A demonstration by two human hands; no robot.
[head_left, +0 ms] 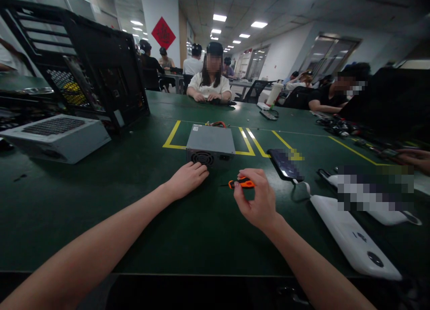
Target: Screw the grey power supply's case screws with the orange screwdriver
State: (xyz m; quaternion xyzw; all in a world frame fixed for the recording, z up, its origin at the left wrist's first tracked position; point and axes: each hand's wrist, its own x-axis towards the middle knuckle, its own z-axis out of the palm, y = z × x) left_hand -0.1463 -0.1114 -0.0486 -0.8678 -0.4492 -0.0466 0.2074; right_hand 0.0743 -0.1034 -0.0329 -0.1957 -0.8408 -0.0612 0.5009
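a small orange screwdriver [242, 183] is pinched in the right hand [258, 201]; the left hand [188, 178] is rested loosely open against the closed power supply [210, 145], mid-bench [101, 202]; no screws are seen removed.

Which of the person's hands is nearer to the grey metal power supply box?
Left. The left hand touches the front of the grey metal power supply box; the right hand holds an orange-handled screwdriver slightly right of it.

Power supply [210, 145] at tabletop [101, 202] centre; screwdriver [241, 183] just before it, right; phone [285, 164] further right; computer case [83, 63] far left.
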